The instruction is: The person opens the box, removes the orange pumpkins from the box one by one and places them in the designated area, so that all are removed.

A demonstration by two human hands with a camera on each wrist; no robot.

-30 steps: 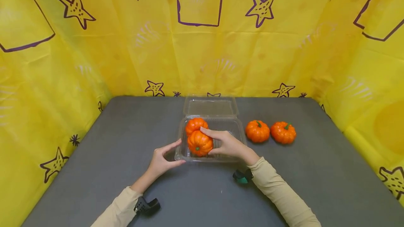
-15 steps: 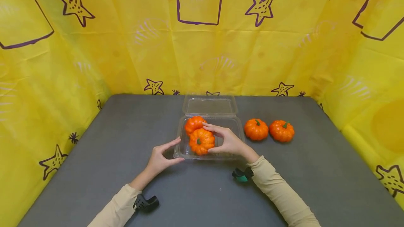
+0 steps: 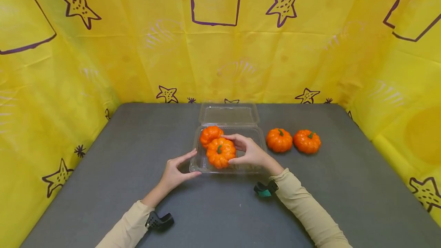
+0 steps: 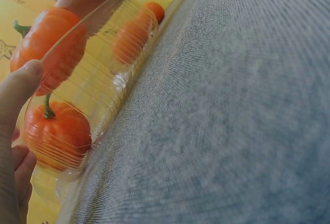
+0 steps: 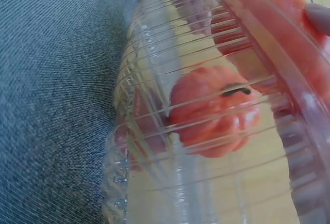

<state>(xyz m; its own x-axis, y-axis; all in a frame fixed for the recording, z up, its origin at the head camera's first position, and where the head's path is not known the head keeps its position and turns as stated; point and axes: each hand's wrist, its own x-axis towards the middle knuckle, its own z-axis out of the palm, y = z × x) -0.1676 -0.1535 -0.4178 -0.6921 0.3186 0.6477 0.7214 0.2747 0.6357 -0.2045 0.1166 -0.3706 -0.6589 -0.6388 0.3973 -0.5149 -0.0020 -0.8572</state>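
Note:
My right hand (image 3: 251, 153) holds a small orange pumpkin (image 3: 220, 156) between thumb and fingers, over the left part of a clear plastic clamshell container (image 3: 256, 139). A second pumpkin (image 3: 210, 135) sits at the container's back left; the held one partly covers it. At the near left corner, my left hand (image 3: 175, 173) grips the container, its thumb at the front edge and fingers along the left side. In the left wrist view, the held pumpkin (image 4: 51, 43) is tilted above the rim, stem sideways. Through the ribbed wall, the right wrist view shows the lower pumpkin (image 5: 214, 110).
Two more pumpkins, one nearer (image 3: 279, 140) and one farther right (image 3: 307, 141), stand side by side right of the container. The container's lid (image 3: 229, 114) lies open toward the back. Yellow patterned cloth (image 3: 220, 56) encloses the grey table (image 3: 155, 125) at back and sides.
The right hand's pumpkin has turned so its stem moves from the near side up toward the top, and it has shifted slightly right. The left hand keeps its place at the container's corner.

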